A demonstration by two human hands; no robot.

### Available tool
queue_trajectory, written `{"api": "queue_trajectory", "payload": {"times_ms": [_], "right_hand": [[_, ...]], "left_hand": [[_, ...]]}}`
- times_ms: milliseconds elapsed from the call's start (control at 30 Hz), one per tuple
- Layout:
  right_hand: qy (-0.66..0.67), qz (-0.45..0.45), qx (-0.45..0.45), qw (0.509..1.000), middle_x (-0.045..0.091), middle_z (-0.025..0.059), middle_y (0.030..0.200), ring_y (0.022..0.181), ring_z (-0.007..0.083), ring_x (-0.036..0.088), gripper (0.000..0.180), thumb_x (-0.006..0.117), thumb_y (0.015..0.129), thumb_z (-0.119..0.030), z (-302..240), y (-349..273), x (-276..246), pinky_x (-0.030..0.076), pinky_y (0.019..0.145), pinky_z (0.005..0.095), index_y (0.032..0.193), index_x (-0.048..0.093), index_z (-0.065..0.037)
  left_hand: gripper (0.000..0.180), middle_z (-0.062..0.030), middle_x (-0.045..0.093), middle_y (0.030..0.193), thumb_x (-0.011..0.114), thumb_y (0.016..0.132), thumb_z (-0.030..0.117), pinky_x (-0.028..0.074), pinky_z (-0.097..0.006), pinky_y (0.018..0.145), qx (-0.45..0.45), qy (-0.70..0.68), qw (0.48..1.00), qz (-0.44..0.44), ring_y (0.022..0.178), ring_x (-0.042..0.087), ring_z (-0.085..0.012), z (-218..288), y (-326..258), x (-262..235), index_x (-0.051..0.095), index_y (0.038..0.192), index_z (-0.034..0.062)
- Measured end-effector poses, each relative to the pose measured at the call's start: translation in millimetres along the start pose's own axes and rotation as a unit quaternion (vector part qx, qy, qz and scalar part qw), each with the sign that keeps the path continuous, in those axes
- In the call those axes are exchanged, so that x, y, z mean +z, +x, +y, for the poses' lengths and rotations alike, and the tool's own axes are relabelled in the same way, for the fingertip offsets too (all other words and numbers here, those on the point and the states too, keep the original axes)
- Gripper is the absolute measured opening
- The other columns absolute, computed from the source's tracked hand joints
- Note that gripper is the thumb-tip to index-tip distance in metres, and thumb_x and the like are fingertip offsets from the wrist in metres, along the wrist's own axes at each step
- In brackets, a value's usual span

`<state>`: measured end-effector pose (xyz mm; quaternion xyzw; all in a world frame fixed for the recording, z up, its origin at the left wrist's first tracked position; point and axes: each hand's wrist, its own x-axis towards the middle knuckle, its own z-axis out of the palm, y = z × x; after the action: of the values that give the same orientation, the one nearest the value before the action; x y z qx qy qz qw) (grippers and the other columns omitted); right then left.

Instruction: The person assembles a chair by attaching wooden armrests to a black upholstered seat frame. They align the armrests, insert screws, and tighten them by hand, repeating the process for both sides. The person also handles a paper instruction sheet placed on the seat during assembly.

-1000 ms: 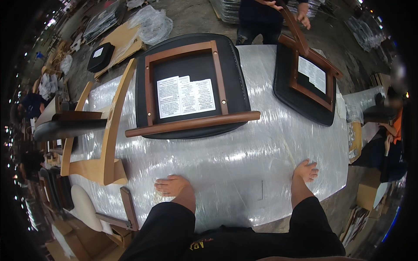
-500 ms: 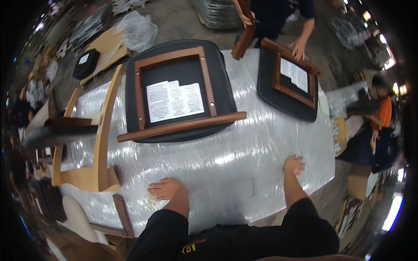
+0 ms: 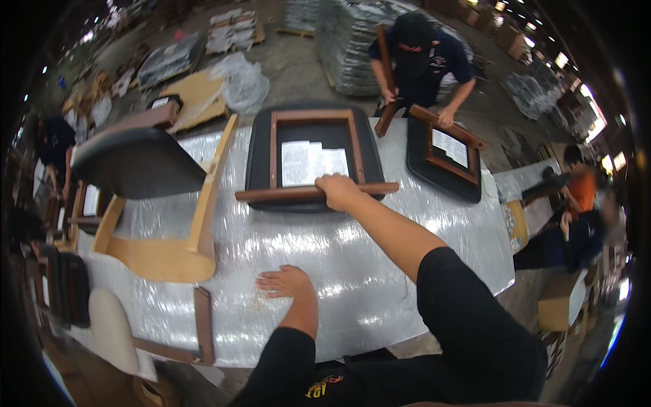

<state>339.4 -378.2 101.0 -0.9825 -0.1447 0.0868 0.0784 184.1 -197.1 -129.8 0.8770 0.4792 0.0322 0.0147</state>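
Observation:
My right hand reaches across the table and grips the near wooden rail of an upturned chair seat. That seat has a black padded base, a brown wooden frame and a white printed sheet lying inside the frame. Flat on the plastic-wrapped tabletop, my left hand rests with its fingers spread, holding nothing. To its left stands a light wood chair frame with a black padded back.
Across the table a co-worker holds a brown wooden piece and touches a second black seat. A brown wooden corner piece and a cream padded panel lie at the near left. Wrapped stacks stand behind.
My right hand has left the tabletop and taken hold of the seat's near rail. The left hand stays flat on the table. The view has shifted, showing more of the co-worker.

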Motion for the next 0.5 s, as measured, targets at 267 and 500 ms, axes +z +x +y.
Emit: {"api": "queue_trajectory", "payload": {"times_ms": [267, 500], "right_hand": [[0.087, -0.125, -0.125, 0.981, 0.068, 0.0164, 0.113, 0.108, 0.0391, 0.065, 0.031, 0.064, 0.079, -0.005, -121.4, -229.6, 75.1, 0.052, 0.091, 0.0512, 0.11, 0.065, -0.007], [0.303, -0.126, -0.011, 0.945, 0.069, 0.0164, 0.107, 0.107, 0.0369, 0.067, 0.02, 0.067, 0.089, -0.022, -182.8, -368.0, 122.9, 0.054, 0.09, 0.0497, 0.104, 0.07, -0.009]], "left_hand": [[0.081, -0.0202, 0.036, 0.163, 0.047, 0.1, 0.067, 0.027, -0.064, 0.12, -0.336, -0.679, 0.394, -0.521, 0.152, 0.034, -0.0363, -226.0, 57.4, -79.1, 0.039, 0.157, 0.0101], [0.067, -0.0169, 0.053, 0.149, 0.045, 0.101, 0.057, 0.042, -0.065, 0.112, -0.36, -0.639, 0.403, -0.548, 0.135, 0.053, -0.0391, -417.7, 48.4, -142.4, 0.046, 0.148, 0.0092]]}}
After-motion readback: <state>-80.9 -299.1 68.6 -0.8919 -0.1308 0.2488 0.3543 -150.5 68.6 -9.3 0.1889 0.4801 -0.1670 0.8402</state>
